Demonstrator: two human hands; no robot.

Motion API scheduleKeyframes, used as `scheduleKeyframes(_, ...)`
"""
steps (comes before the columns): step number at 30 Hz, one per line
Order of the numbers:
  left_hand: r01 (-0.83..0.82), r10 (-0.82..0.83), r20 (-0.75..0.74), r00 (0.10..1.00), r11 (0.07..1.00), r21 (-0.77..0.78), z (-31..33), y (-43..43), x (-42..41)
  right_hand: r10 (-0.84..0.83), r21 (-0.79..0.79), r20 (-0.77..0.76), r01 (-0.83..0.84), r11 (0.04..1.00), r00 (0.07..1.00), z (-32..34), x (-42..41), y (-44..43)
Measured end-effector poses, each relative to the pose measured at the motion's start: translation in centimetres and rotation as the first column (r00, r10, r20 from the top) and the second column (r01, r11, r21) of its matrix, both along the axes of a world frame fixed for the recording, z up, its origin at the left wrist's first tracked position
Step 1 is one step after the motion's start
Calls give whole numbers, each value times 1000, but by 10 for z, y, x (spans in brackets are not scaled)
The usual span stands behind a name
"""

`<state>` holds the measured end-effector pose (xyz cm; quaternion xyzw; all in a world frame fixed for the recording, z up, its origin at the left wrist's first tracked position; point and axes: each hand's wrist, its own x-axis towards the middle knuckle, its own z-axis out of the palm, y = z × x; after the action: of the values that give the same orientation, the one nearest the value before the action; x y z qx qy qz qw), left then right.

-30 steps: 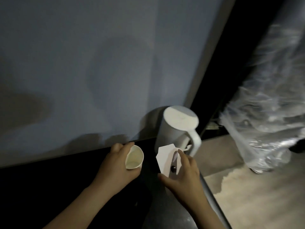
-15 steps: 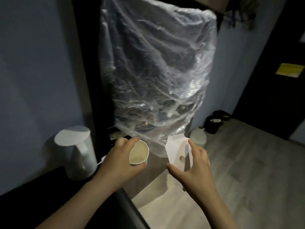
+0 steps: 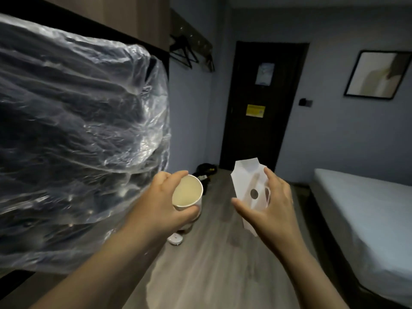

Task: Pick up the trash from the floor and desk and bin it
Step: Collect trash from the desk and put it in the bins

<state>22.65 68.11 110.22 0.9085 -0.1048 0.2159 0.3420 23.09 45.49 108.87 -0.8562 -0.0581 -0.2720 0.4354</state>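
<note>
Left hand (image 3: pixel 165 206) grasps a paper cup (image 3: pixel 187 195), fingers and thumb wrapped round its wall, mouth tipped toward the camera. Cup interior pale, looks empty, though the light is too dim to be sure. Right hand (image 3: pixel 272 208) grips a white paper carton (image 3: pixel 246 181), fingers curled over its right edge, thumb under its lower left edge. Carton is flattened, top folded to a peak, two round dark holes in its face. Contents not visible.

Both items are held in the air in front of the dark door (image 3: pixel 263 103); cup left of the door line, carton right below it. Wood floor (image 3: pixel 211 275) runs from the door toward the camera. Dark low heap (image 3: pixel 206 169) on the floor just left of the door's base, cannot tell if it is a bin. Small white object (image 3: pixel 176 238) on the floor, nearer the camera than the door, under the cup. Plastic-wrapped dark bulk (image 3: pixel 78 130) well left of the door. Hangers (image 3: pixel 185 54) on the wall left of the door. Framed picture (image 3: pixel 376 74) right of the door, bed (image 3: pixel 361 210) below it.
</note>
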Motion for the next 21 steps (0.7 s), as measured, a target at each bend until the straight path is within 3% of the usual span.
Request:
scheduleKeyframes(8,81,-77,117,990,996,-27,37,-30,138,-109,-12,81,110,994,991,49,111,-31)
scheduleKeyframes(21,200,-195,153,969,980,-19,41,-88,317,-167,24,87,166,986,982,46,277,-86)
